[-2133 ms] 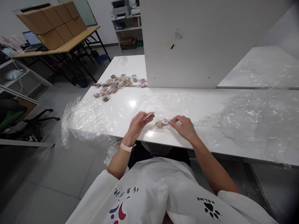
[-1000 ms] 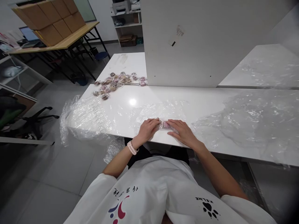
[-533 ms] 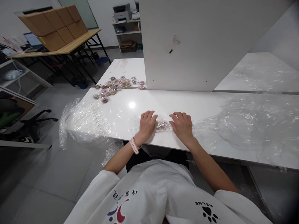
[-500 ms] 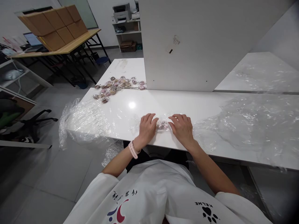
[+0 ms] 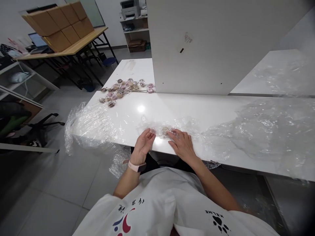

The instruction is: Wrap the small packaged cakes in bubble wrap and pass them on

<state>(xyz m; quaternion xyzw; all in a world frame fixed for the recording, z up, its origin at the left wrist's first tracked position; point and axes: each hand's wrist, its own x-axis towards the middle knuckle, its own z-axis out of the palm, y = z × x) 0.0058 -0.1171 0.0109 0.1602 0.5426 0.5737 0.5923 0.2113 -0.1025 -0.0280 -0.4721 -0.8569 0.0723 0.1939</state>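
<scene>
A strip of clear plastic wrap (image 5: 190, 124) lies along the front of the white table, with small round pinkish and tan pieces (image 5: 164, 130) under or within it. My left hand (image 5: 144, 144) is turned palm inward, its fingers curled at the strip's left end beside a pinkish piece (image 5: 153, 131). On the right part of the bundle rests my right hand (image 5: 182, 145), palm down, fingers apart and touching the wrap. Its fingers partly cover the pieces beneath. Further left on the table lie several similar round pieces (image 5: 120, 88), brown, pink and tan, in clear wrappers.
Crumpled clear plastic (image 5: 273, 131) spreads over the table's right side. Another heap of clear plastic (image 5: 92, 126) hangs over the left front edge. An upright white panel (image 5: 192, 49) stands behind the white table (image 5: 197, 105). Cardboard boxes (image 5: 57, 26) sit on a wooden desk at the back left.
My left hand has moved left and nearer my body, turning its palm inward. My right hand has shifted left and down onto the bundle, and more of the wrapped pieces shows between the hands.
</scene>
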